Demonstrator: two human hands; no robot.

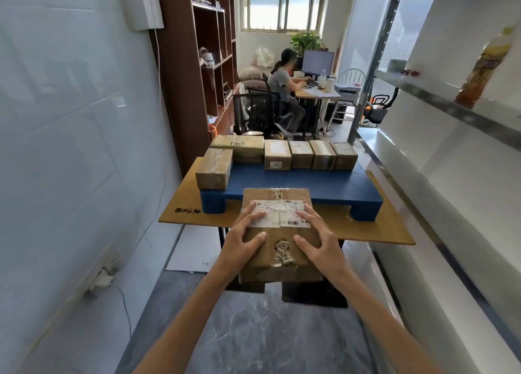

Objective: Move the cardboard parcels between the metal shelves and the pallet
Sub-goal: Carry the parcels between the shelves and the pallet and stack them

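Observation:
I carry a taped cardboard parcel (279,204) with a white shipping label in front of me, above the near edge of the wooden table. My left hand (244,237) grips its left side and my right hand (317,238) grips its right side, fingers spread over the top. Beyond it lies the blue pallet (304,184), bearing several parcels: one at its left front corner (214,169), a wide one (238,148) behind that, and a row (310,153) along the far edge. The metal shelves (423,91) stand on my right.
The pallet rests on a wooden table (375,230). A yellow bottle (485,66) stands on a metal shelf at right. A tiled wall runs along the left, with a wooden bookcase (197,63) behind. A person (282,86) sits at a desk farther back.

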